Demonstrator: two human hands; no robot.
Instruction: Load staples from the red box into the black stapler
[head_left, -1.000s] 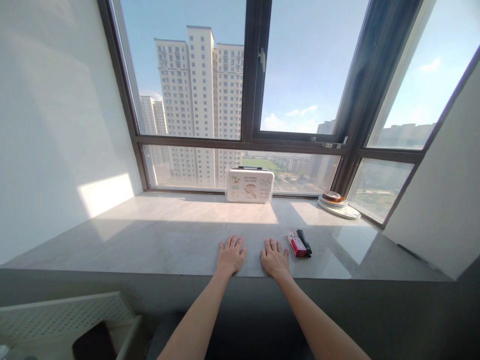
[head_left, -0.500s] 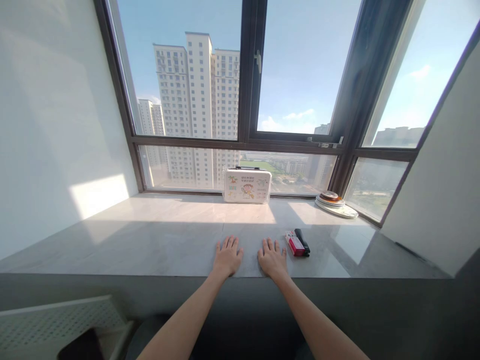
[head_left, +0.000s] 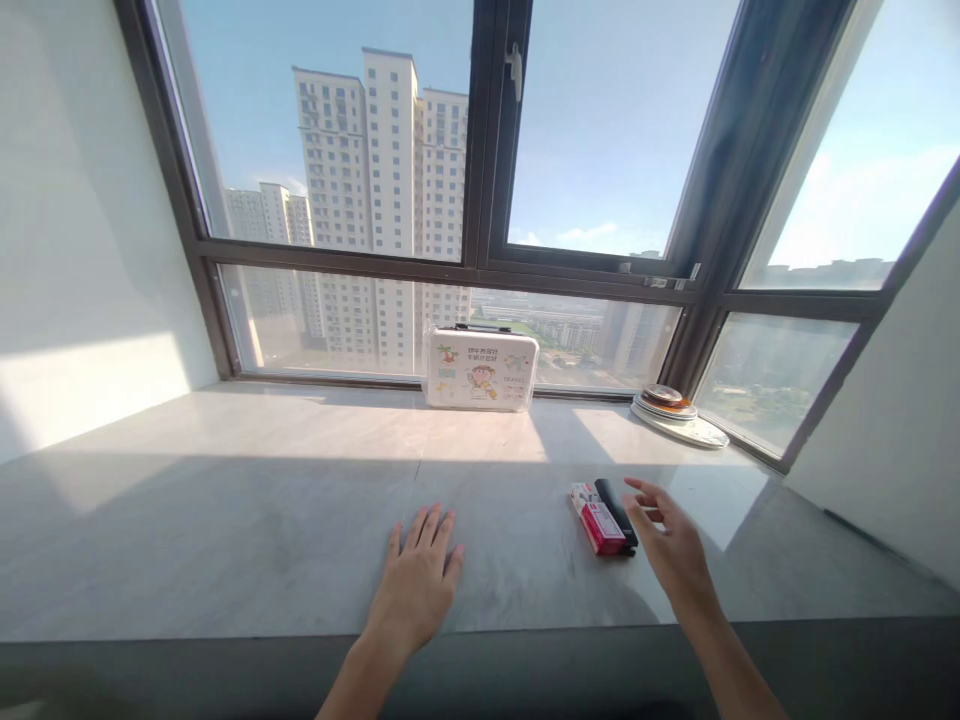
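Note:
My left hand (head_left: 416, 585) lies flat on the grey marble-look sill, palm down with its fingers spread. To the right, my right hand (head_left: 671, 545) is raised beside a black stapler (head_left: 613, 510). Its fingers are bent and apart, with nothing between them; the fingertips are close to the stapler's right side, and I cannot tell if they touch. Against the stapler's left side lies a small red and white box (head_left: 600, 522), apparently of staples.
A white case with cartoon prints (head_left: 480, 370) stands upright against the window. In the right corner, a stack of plates and round lids (head_left: 675, 415) rests on the sill (head_left: 225, 520). Dark window frames and a white wall (head_left: 75, 250) border the sill.
My right hand has lifted off the sill and moved right, to the far side of the stapler. My left hand stays flat on the sill. The view has come closer to the sill.

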